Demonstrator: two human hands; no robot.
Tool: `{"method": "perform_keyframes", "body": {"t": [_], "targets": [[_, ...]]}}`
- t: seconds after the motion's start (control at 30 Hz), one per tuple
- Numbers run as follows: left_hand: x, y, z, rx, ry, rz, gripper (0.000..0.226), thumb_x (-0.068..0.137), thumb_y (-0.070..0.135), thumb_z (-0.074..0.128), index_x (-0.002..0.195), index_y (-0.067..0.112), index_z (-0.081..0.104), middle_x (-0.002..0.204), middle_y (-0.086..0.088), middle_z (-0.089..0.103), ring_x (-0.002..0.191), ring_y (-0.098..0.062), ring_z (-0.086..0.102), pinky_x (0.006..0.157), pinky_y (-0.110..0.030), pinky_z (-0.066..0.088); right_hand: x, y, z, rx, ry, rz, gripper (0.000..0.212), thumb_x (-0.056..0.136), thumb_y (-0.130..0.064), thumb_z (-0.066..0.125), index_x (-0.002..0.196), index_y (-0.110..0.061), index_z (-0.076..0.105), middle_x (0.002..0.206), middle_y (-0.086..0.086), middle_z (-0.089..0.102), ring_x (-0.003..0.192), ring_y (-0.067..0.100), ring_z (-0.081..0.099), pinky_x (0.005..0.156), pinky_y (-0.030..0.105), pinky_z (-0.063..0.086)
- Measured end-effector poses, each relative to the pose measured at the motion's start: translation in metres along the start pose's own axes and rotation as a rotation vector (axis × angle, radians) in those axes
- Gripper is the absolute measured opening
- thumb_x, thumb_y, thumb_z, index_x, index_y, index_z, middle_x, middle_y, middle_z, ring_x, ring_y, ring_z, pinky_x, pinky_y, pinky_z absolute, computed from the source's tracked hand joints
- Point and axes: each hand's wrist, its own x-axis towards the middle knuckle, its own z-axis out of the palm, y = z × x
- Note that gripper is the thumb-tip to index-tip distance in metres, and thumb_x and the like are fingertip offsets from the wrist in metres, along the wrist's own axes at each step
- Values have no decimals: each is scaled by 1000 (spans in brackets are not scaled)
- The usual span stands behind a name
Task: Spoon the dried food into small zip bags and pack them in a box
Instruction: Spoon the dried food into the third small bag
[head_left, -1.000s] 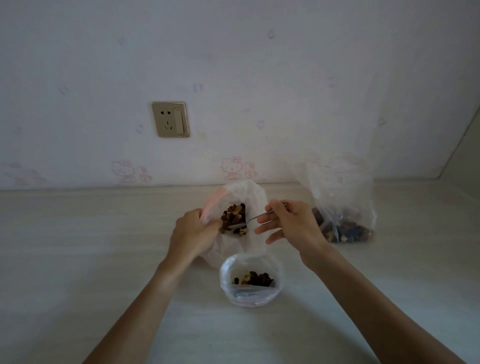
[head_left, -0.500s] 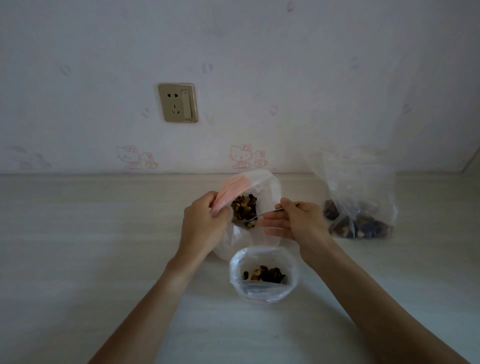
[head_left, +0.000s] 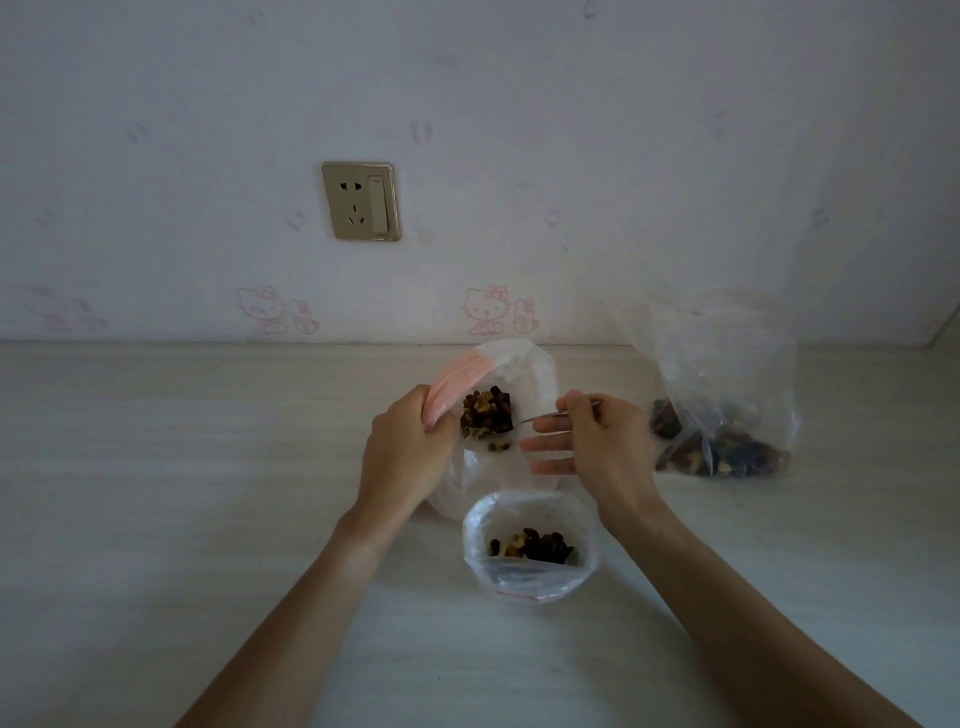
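My left hand (head_left: 402, 452) grips the pink-edged rim of a large white plastic bag (head_left: 522, 369) and holds its mouth open toward me. Dried food (head_left: 485, 410), brown and dark pieces, shows inside it. My right hand (head_left: 592, 439) pinches the handle of a metal spoon (head_left: 540, 417), and the spoon's bowl is in the dried food at the bag's mouth. A small clear zip bag (head_left: 530, 545) stands open on the table just in front of the big bag, with a little dried food at its bottom. No box is in view.
A tall clear plastic bag (head_left: 722, 395) with dark dried fruit at its bottom stands to the right, near the wall. The pale wooden table (head_left: 182, 493) runs up to a wall with a socket (head_left: 361, 201) and pink cartoon stickers.
The view has shifted a little. My right hand has drawn slightly to the right with the spoon still at the big bag's mouth. My left hand keeps its grip on the rim.
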Motion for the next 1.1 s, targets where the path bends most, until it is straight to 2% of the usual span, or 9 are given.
{"method": "perform_keyframes", "body": {"t": [0.1, 0.27, 0.4, 0.5, 0.63, 0.83, 0.9, 1.0, 1.1], "targets": [[0, 1, 1, -17, -19, 5, 17, 102, 33, 57, 89, 26, 66, 78, 4, 70, 69, -17, 67, 61, -35, 51, 0, 0, 6, -19, -49, -30, 28, 110, -19, 46, 99, -2, 66, 85, 18, 75, 66, 30, 77, 49, 34, 60], [4, -2, 1, -64, -70, -16, 18, 103, 34, 59, 100, 20, 70, 89, 3, 74, 83, -18, 69, 75, -40, 55, 12, -3, 4, 58, -99, 117, 27, 110, -13, 44, 106, 7, 62, 84, 22, 76, 70, 36, 77, 54, 36, 62], [5, -3, 0, -93, -78, -3, 19, 102, 38, 61, 97, 22, 72, 87, 4, 74, 83, -16, 70, 73, -33, 54, 13, 0, 0, 145, -115, 153, 26, 109, -13, 45, 108, 7, 63, 85, 23, 77, 77, 35, 78, 56, 33, 62], [7, -7, -3, -132, -47, -30, 18, 102, 35, 60, 100, 24, 73, 88, 5, 75, 83, -15, 71, 77, -36, 57, 12, 5, -4, 182, -113, 141, 27, 109, -14, 46, 109, 6, 64, 87, 22, 78, 79, 34, 79, 57, 31, 61], [9, -10, -3, -144, -50, -38, 15, 103, 36, 61, 103, 26, 73, 92, 6, 76, 86, -14, 71, 77, -33, 57, 11, 7, -7, 154, -116, 97, 26, 109, -16, 48, 108, 3, 66, 87, 19, 78, 80, 33, 79, 57, 33, 62], [10, -11, -5, -249, -98, -69, 12, 101, 38, 64, 104, 31, 74, 94, 6, 78, 88, -18, 74, 85, -44, 59, 11, 2, -13, 151, -141, 94, 29, 109, -20, 47, 109, 2, 66, 91, 21, 77, 83, 35, 78, 54, 37, 61], [10, -13, -7, -286, -103, -69, 13, 100, 37, 64, 105, 31, 74, 93, 7, 78, 85, -15, 75, 81, -42, 59, 10, 0, -16, 143, -144, 89, 30, 110, -21, 46, 108, 2, 66, 91, 22, 77, 83, 35, 78, 53, 38, 61], [11, -14, -10, -311, -86, -71, 11, 98, 39, 66, 100, 32, 75, 84, 10, 77, 70, -3, 69, 67, -28, 52, 7, -5, -21, 144, -150, 59, 31, 110, -21, 46, 107, 2, 66, 90, 23, 76, 83, 36, 78, 53, 39, 61], [11, -13, -13, -302, -46, -87, 14, 95, 44, 68, 96, 32, 75, 82, 10, 76, 70, -5, 69, 65, -27, 52, 3, -11, -26, 140, -155, 37, 32, 110, -21, 45, 107, 3, 66, 89, 23, 76, 81, 38, 78, 54, 40, 61]]}}
